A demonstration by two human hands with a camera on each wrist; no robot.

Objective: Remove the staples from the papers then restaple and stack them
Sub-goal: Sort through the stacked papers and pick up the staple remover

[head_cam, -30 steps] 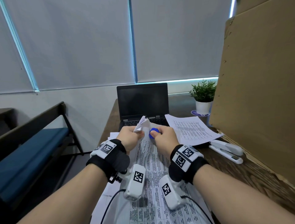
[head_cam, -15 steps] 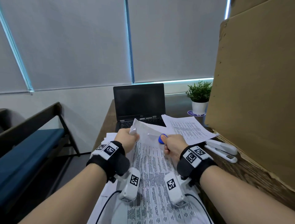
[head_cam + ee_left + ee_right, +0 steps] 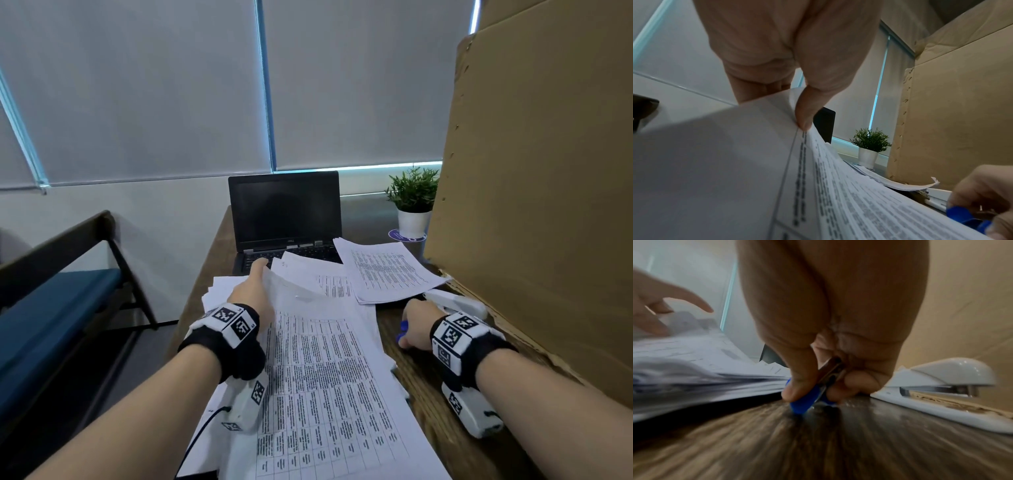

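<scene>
A stack of printed papers (image 3: 325,377) lies on the wooden desk (image 3: 421,383) in front of me. My left hand (image 3: 255,281) pinches the top sheets at their far left corner, thumb (image 3: 804,113) on the edge, and holds that corner lifted. My right hand (image 3: 412,327) is down on the desk just right of the stack. It grips a blue staple remover (image 3: 401,331), whose blue end (image 3: 806,400) touches the wood. A white stapler (image 3: 455,301) lies just beyond the right hand, against the cardboard. In the right wrist view the stapler (image 3: 941,382) lies close on the right.
A second stack of printed sheets (image 3: 387,270) lies at the back right, partly over the open black laptop (image 3: 284,212). A small potted plant (image 3: 412,202) stands behind it. A tall cardboard sheet (image 3: 548,205) walls off the right side. A blue-cushioned bench (image 3: 51,308) stands left of the desk.
My right hand left the lifted paper corner and moved right and down to the desk with the staple remover. My left hand reached forward, still holding the corner.
</scene>
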